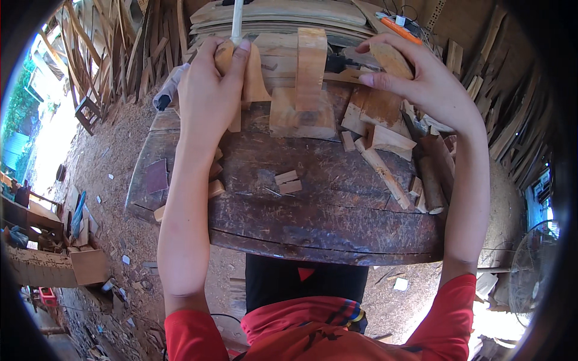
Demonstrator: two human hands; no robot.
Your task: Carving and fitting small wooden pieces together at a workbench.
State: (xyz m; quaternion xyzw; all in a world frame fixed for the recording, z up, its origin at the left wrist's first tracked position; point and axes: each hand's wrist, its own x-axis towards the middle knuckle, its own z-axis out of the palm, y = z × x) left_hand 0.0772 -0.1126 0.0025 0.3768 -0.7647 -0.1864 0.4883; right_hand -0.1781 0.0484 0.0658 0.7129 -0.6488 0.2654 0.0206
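My left hand (pixel 217 84) is at the far left of the workbench, its thumb and fingers closed round a rounded wooden piece (pixel 224 55). Another pale wooden piece with a flared lower end (pixel 257 78) stands just right of that thumb. Over the far right of the bench, my right hand (pixel 430 78) grips a curved wooden piece (pixel 392 60) between thumb and fingers. Between the hands a wooden block (pixel 311 72) rises upright from a flat wooden base (pixel 286 117). Part of each held piece is hidden by my fingers.
The dark, worn workbench (pixel 337 222) carries two small wooden blocks (pixel 289 182), a sandpaper piece (pixel 157 176), offcuts (pixel 385 174) and a round wooden handle (pixel 430 183). Stacked boards (pixel 277 18) lie behind. A white pole (pixel 237 21) stands by my left hand; a fan (pixel 533 274) is at right.
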